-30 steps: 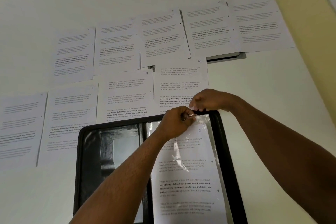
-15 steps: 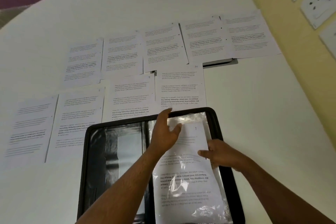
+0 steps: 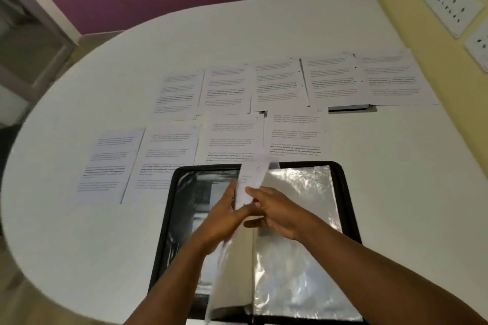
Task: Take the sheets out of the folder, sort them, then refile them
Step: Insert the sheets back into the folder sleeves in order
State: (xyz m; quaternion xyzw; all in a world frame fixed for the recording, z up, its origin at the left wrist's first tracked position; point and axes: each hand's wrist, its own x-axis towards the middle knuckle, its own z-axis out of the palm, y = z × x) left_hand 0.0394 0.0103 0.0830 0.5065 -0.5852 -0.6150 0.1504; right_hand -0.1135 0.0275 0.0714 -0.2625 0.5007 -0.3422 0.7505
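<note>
A black folder (image 3: 349, 192) lies open on the white table near me. One clear sleeve with a printed sheet (image 3: 250, 179) in it stands on edge over the folder's spine, mid-turn. My right hand (image 3: 277, 214) pinches this sleeve from the right. My left hand (image 3: 221, 219) touches its left face with straight fingers. Below it, a shiny clear sleeve (image 3: 298, 232) covers the folder's right half. Several printed sheets lie in two rows beyond the folder, a near row (image 3: 232, 140) and a far row (image 3: 280, 84).
The round white table (image 3: 118, 240) has bare room to the left and right of the folder. A flat dark item (image 3: 351, 107) sticks out from under the far-right sheets. A yellow wall with socket plates (image 3: 453, 4) borders the table on the right.
My right hand has lifted the sleeve with the sheet from the folder's right side and swung it upright towards the left. My left hand came down against it. The camera tilted up.
</note>
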